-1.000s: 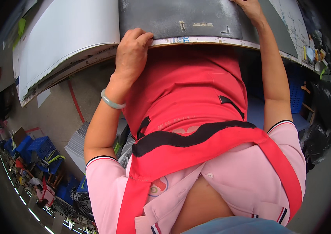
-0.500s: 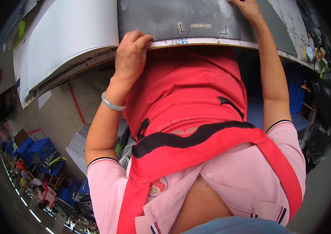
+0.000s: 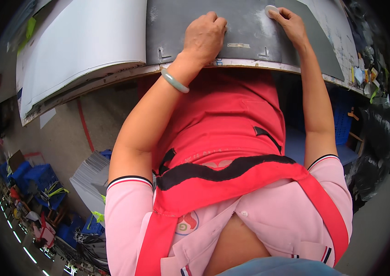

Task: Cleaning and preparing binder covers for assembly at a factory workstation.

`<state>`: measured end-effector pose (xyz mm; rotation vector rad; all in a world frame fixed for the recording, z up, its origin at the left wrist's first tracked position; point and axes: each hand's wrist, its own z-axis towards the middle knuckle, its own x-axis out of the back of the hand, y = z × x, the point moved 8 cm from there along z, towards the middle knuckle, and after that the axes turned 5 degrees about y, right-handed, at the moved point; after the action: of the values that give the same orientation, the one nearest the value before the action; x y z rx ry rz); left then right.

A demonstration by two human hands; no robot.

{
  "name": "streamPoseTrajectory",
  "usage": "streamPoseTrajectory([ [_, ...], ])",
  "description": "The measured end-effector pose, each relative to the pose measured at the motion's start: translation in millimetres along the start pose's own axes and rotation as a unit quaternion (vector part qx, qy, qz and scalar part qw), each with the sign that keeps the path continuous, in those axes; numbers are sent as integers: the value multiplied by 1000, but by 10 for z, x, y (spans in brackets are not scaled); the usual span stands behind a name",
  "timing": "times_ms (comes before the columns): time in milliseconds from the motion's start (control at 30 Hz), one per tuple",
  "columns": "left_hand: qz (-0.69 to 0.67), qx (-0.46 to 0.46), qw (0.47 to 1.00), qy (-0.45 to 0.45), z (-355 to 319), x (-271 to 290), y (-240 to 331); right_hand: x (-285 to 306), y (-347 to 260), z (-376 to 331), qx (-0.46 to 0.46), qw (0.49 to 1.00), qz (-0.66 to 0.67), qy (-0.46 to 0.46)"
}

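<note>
My right hand (image 3: 290, 25) pinches a white round disc (image 3: 272, 11) between thumb and fingers, over the right part of a dark grey board (image 3: 250, 30). Whitish powdery smears mark the board beside the disc. My left hand (image 3: 206, 37), a pale green bangle (image 3: 174, 81) on its wrist, rests on the board with its fingers curled closed. What those fingers hold, if anything, is hidden. A small pale strip (image 3: 238, 45) lies between the hands, with L-shaped marks near the board's front edge.
White sheets (image 3: 89, 37) are stacked left of the board, their front edge curling over the table's edge. At the right table end lie small tools and scraps (image 3: 369, 76). Blue crates (image 3: 342, 120) and black plastic (image 3: 379, 142) stand below; more crates (image 3: 38, 179) are at left.
My left hand has moved right from the board's left front corner to its middle, covering one strip. My right hand has come slightly nearer, bringing the white disc into view.
</note>
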<state>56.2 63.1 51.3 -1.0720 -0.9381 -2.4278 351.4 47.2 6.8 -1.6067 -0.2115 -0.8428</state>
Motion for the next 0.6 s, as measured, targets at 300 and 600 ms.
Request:
streamPoseTrajectory([
  [300,79,-82,991,73,49,113,141,-74,-627,-928,26,997,44,-57],
  [600,34,-37,998,29,26,-20,62,-195,-736,-1286,96,991,0,-94],
])
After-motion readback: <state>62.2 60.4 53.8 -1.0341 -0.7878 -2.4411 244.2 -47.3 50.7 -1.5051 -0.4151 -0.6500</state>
